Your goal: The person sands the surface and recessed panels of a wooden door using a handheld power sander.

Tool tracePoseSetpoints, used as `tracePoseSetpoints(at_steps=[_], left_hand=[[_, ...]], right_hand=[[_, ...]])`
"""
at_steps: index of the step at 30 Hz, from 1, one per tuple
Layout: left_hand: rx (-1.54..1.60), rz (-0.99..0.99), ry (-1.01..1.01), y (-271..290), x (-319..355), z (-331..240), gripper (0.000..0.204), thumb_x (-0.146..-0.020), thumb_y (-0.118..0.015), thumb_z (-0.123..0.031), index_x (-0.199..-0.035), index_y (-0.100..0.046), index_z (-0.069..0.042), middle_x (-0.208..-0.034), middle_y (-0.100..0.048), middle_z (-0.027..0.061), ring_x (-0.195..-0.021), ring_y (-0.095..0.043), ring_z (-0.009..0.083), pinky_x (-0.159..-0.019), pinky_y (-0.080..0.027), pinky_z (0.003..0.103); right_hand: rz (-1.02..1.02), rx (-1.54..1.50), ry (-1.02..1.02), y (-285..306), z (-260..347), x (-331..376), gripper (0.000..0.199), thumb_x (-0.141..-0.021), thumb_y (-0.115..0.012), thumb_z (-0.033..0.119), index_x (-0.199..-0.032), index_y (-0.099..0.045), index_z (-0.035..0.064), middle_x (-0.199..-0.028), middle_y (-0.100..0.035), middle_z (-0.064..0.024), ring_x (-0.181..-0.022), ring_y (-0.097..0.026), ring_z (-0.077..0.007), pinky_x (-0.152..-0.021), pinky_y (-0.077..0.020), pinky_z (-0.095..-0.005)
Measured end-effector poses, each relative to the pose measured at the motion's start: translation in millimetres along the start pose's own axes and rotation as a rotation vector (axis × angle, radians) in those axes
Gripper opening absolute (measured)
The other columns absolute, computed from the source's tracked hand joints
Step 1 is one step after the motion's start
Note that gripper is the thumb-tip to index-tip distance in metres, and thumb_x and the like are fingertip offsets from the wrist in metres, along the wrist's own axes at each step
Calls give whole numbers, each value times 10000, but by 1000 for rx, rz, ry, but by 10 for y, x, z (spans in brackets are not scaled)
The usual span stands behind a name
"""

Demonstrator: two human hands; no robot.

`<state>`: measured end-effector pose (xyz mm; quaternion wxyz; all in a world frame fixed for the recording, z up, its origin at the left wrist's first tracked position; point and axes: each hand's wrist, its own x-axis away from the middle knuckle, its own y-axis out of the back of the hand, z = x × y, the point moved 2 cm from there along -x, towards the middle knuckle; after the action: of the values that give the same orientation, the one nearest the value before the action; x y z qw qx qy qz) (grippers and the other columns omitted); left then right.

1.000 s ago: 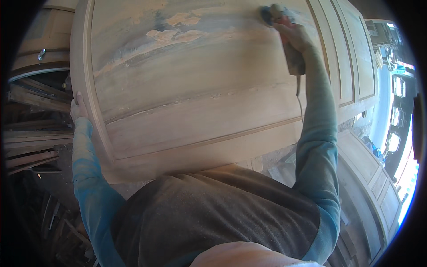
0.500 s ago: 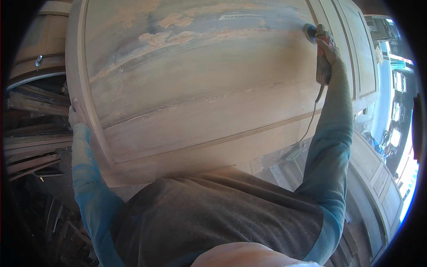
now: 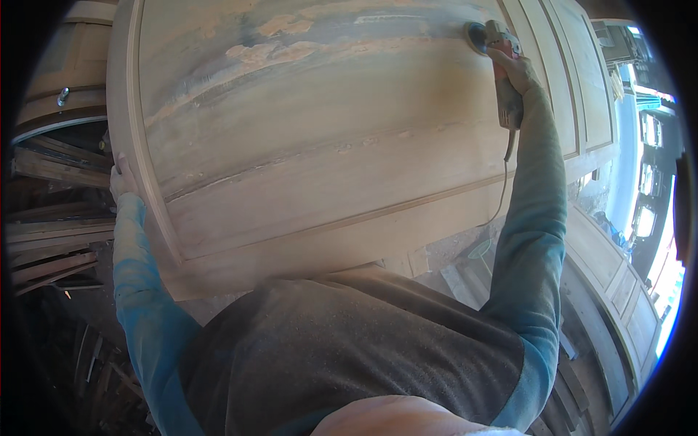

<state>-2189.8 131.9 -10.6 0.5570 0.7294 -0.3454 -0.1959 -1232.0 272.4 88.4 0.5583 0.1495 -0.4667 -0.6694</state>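
Observation:
A large pale wooden door (image 3: 327,174) lies in front of me, with raised moulding and patches of orange-brown filler across its wide panel. My right hand (image 3: 515,71) is closed around the body of an angle grinder (image 3: 507,102). The grinder's round dark disc (image 3: 476,38) is against the far right of the panel, near the moulding. From its back end a cord (image 3: 504,189) hangs over the near edge of the door. At the door's left edge, my left hand (image 3: 124,180) grips the side, its fingers partly hidden.
Stacked wooden boards (image 3: 58,171) lie left of the door, beneath another wooden piece with a metal knob (image 3: 63,97). More panelled wood (image 3: 607,269) leans at the right, beside loose planks (image 3: 465,285) on the floor. Bright daylight comes in at the far right.
My right hand and the grinder have moved left and slightly farther away across the panel. The left hand keeps its hold on the door's edge.

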Motion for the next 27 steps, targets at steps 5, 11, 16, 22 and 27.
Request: tracePoseSetpoints(at_steps=[5,11,16,22,27], left_hand=[[-39,-25,-14,29,38,-43,843,-977,-416,-738,-1364,-646,-26,-1301,-701,235,-1254,-644,409,-1053,-486,474],[45,14,26,41,88,-101,833,-969,-424,-744,-1355,-652,-41,-1295,-701,240,-1240,-652,409,-1035,-494,478],[13,-32,7,69,136,-146,817,-972,-428,-740,-1310,-670,-37,-1241,-719,242,-1200,-670,413,-1010,-503,483],[56,0,-3,76,147,-139,804,-972,-439,-739,-1255,-695,-31,-1217,-725,247,-1191,-670,420,-1000,-505,492],[57,-22,-34,58,63,-54,808,-970,-440,-745,-1250,-696,-32,-1227,-720,248,-1207,-658,429,-1008,-501,496]], right_hand=[[28,-78,-23,-153,276,8,734,-762,-831,607,-1169,-752,1,-1040,-750,-111,-969,-703,-190,-836,-542,-341],[138,-12,146,-383,412,173,704,-771,-836,596,-1154,-751,11,-954,-733,-71,-846,-693,-175,-763,-549,-339],[32,-100,34,-325,467,267,684,-781,-828,608,-1127,-765,21,-951,-735,-59,-839,-693,-167,-758,-551,-326],[170,-16,236,-1028,1316,770,561,-817,-817,514,-1037,-767,1,-918,-734,-71,-839,-683,-159,-771,-544,-331],[319,24,445,-1726,1899,1230,469,-832,-813,457,-985,-737,21,-751,-688,-60,-711,-667,-196,-714,-552,-367]])
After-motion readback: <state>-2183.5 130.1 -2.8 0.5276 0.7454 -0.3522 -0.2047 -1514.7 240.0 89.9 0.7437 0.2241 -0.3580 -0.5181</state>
